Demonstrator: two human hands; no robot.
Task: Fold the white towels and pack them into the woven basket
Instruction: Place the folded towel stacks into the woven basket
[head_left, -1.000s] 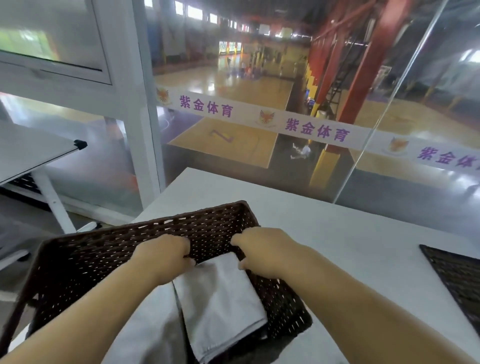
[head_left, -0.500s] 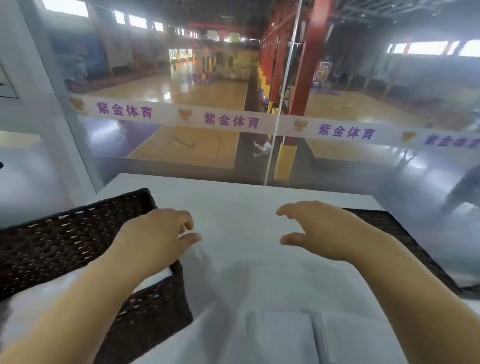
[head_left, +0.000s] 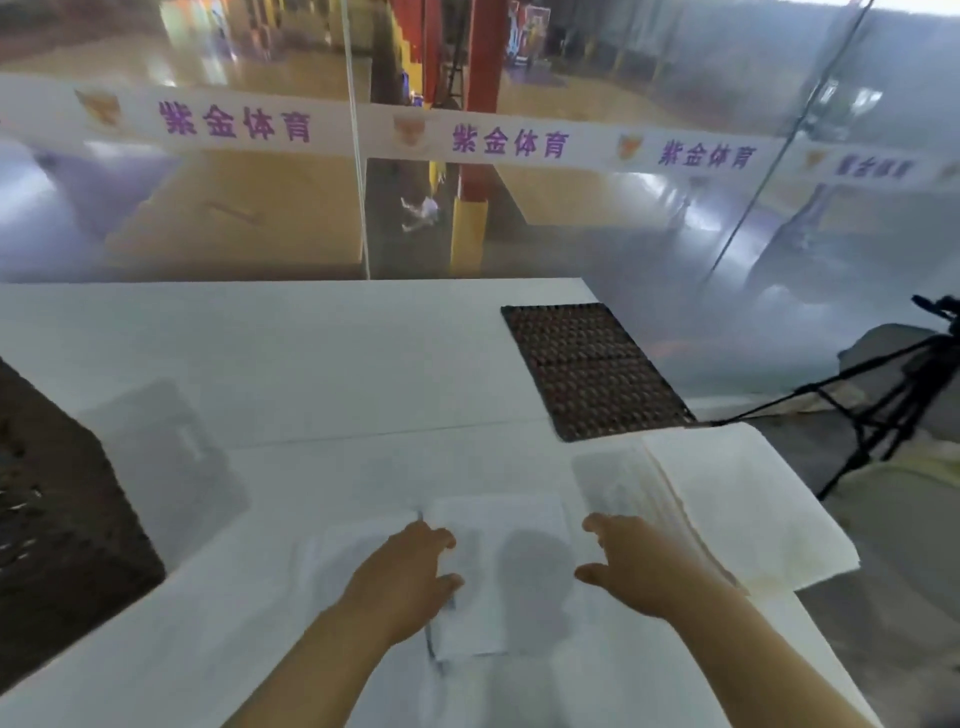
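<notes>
Right in front of the person, on the plain white bench (head_left: 322, 364), lies a small folded white towel (head_left: 519, 582), roughly rectangular, and both hands are at it. Left hand (head_left: 410, 577) sits over the towel's left edge, fingers loosely bent, grip released as far as I can see, not clamped on anything. Right hand (head_left: 631, 566) is at the towel's right side, fingers stretched toward the left hand, grip also released. It's all a bit blurry, so I can't tell if those fingertips actually touch the cloth.

Just right of that hand there's a flat stack of white towels (head_left: 737, 504), and its right side sticks out past the bench's edge. Behind the stack, a flat dark brown woven panel (head_left: 587, 364) lies on the bench near the far right corner. The dark brown woven basket (head_left: 57, 499) is way over at the left edge of the view, only partly in shot, well apart from the folded towel.

Off the bench on the right stands a black tripod (head_left: 893, 400). Beyond the bench is a glass wall carrying a white banner (head_left: 519, 140) with purple characters.
</notes>
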